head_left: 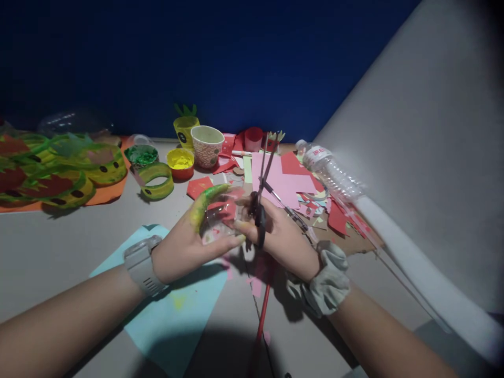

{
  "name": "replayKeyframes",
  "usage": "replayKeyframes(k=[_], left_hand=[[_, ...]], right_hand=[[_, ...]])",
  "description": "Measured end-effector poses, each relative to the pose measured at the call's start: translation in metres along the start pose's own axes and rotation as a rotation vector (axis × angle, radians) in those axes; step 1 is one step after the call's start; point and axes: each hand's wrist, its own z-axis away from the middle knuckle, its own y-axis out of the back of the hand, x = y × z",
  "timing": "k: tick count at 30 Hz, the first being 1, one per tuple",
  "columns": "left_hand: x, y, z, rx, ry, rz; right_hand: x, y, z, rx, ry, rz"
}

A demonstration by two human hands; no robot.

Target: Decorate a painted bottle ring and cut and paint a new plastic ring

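Note:
My right hand (281,239) grips black-handled scissors (263,178), blades pointing up and slightly apart. My left hand (192,236), its fingers smeared with green and yellow paint, holds a small clear plastic piece with red on it (220,218) right beside the scissor handles. Both hands meet above the grey table (59,247). A grey watch sits on my left wrist and a grey scrunchie on my right.
Light blue paper (177,315) lies under my left arm. Pink and red paper scraps (287,178), a clear plastic bottle (331,170), paper cups (207,144), a yellow paint pot (180,163) and green-yellow painted rings (59,168) crowd the back. A red stick (262,315) lies near me.

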Motion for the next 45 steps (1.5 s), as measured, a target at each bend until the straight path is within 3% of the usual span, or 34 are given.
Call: replayKeyframes(k=[4,11,18,26,39,45], left_hand=[[0.002,0.001,-0.004,0.007,0.022,0.099],[0.006,-0.001,-0.007,0.191,0.052,0.021],[0.003,0.001,-0.006,0.43,-0.138,-0.086],[0.003,0.0,-0.008,0.441,-0.207,-0.065],[-0.003,-0.002,-0.006,0.461,-0.13,-0.028],[-0.003,-0.001,-0.005,0.457,-0.072,-0.015]], right_hand=[[0.0,0.001,0.001,-0.034,0.104,-0.023],[0.006,0.006,0.002,0.004,0.183,0.163],[-0.005,0.009,0.005,-0.038,0.134,0.549],[-0.002,-0.001,0.008,-0.028,0.161,0.714],[-0.004,-0.001,0.007,-0.031,0.148,0.739],[-0.008,-0.006,0.01,0.053,0.134,0.741]])
